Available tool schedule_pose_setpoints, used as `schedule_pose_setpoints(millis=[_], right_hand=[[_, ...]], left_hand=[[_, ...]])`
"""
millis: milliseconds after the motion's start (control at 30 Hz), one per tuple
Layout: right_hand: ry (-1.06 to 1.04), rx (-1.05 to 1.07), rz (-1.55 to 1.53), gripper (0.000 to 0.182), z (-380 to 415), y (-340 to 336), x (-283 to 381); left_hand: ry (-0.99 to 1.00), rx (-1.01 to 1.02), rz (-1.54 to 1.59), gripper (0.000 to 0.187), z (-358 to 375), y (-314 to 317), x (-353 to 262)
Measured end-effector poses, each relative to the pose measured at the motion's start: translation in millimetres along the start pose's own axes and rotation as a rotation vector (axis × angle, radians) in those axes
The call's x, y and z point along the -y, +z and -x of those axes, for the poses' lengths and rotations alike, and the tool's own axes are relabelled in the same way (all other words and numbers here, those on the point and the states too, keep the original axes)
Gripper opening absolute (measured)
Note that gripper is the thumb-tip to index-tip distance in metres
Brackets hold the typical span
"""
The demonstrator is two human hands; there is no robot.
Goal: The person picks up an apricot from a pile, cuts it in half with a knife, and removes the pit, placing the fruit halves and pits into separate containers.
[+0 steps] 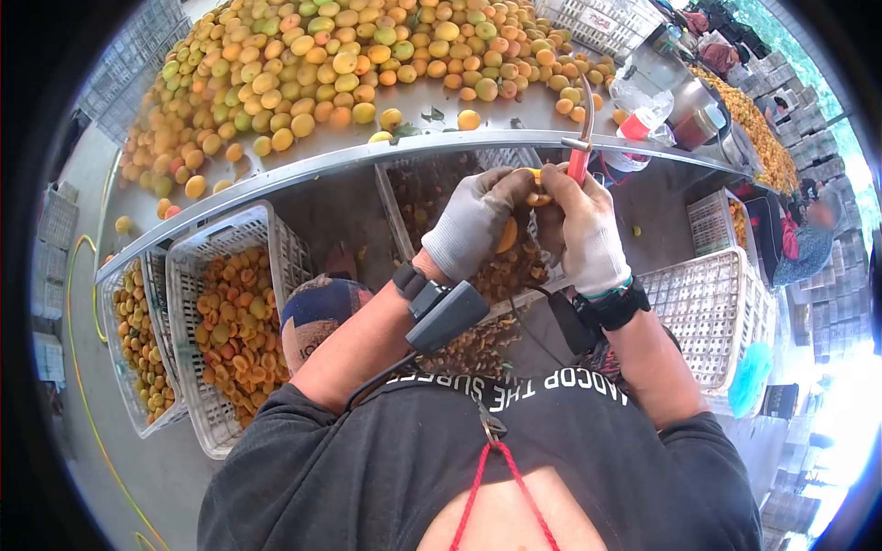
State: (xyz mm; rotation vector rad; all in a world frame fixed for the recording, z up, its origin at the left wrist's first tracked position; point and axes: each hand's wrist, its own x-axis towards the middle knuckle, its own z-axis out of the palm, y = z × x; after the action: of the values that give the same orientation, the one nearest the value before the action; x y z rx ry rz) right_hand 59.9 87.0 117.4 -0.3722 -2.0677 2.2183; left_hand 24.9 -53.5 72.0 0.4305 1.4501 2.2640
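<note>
My left hand (478, 220), in a grey-white work glove with dark, stained fingertips, is closed on a yellow-orange fruit (534, 174). My right hand (588, 225), gloved the same way, is wrapped round the red handle of a knife (578, 165); its curved blade points up past the table edge. Both hands meet at the fruit, above a crate (395, 207) of fruit pieces under the table edge. An orange piece (507, 235) shows just below my left fingers. Fingertips partly hide the fruit.
A metal-edged table (322, 165) bears a large heap of fruit (303, 64). Crates of fruit pieces (241, 335) stand at left, a white crate (703, 312) at right. A red-and-white container (638, 123) sits on the table. Another person (804, 248) is at far right.
</note>
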Motion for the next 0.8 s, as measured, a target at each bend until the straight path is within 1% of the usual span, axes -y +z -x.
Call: schedule_pose_setpoints(millis=[33,67,100,133,167,200,267,300,333,400,433,467,533,567,600,633,667,700,733,800], right_hand=[[0.017,0.007,-0.039,0.012,0,0,0],[0.034,0.013,-0.077,0.013,0,-1,-1],[0.031,0.011,-0.077,0.013,0,-5,0],[0.120,0.027,-0.122,0.015,-1,-10,1],[0.208,0.044,-0.168,0.018,-1,-13,2],[0.201,0.045,-0.168,0.018,-2,-13,2],[0.065,0.074,-0.017,0.022,-3,-12,-2],[0.014,0.094,0.009,0.021,-6,-13,-5],[0.012,0.096,0.010,0.021,-12,-14,-13],[-0.463,0.109,0.273,0.017,-25,-13,-28],[-0.542,0.062,0.448,0.012,-21,-10,-18],[-0.544,0.061,0.448,0.012,-19,-9,-12],[-0.332,0.023,0.349,0.014,-19,-13,1],[-0.185,-0.020,0.286,0.018,-18,-18,8],[-0.280,-0.075,0.294,0.022,-20,-16,14],[-0.387,-0.035,0.293,0.028,-22,-20,16],[-0.493,0.007,0.292,0.034,-23,-25,20],[-0.529,-0.026,0.407,0.036,-21,-29,26],[-0.530,-0.026,0.409,0.036,-16,-27,34],[-0.592,-0.046,0.306,0.038,-4,-23,49]], left_hand=[[-0.006,0.006,-0.067,0.034,0,-1,-1],[-0.007,0.008,-0.067,0.034,-1,-1,0],[-0.027,0.036,0.077,0.033,-1,-1,1],[-0.045,0.065,0.220,0.033,-3,0,2],[-0.039,0.070,0.219,0.033,-5,-1,2],[-0.054,0.057,0.196,0.033,-7,-2,3],[-0.067,0.042,0.173,0.032,-10,-6,5],[-0.084,0.037,0.188,0.033,-11,-9,7],[-0.102,0.031,0.205,0.034,-12,-10,8],[-0.090,0.045,0.215,0.036,-6,2,-2],[-0.080,0.060,0.224,0.039,-4,7,-7],[-0.079,0.060,0.224,0.039,-2,6,-8],[-0.035,0.074,0.161,0.045,0,2,-11],[-0.032,0.073,0.160,0.045,-2,2,-10],[-0.005,0.065,0.226,0.046,-4,1,-8],[0.022,0.057,0.293,0.047,-5,1,-7],[0.025,0.055,0.294,0.047,-4,-2,-8],[-0.005,0.104,0.330,0.048,-2,-5,-9],[-0.036,0.153,0.366,0.050,-1,-6,-9],[-0.047,0.130,0.378,0.048,-2,-4,-7]])
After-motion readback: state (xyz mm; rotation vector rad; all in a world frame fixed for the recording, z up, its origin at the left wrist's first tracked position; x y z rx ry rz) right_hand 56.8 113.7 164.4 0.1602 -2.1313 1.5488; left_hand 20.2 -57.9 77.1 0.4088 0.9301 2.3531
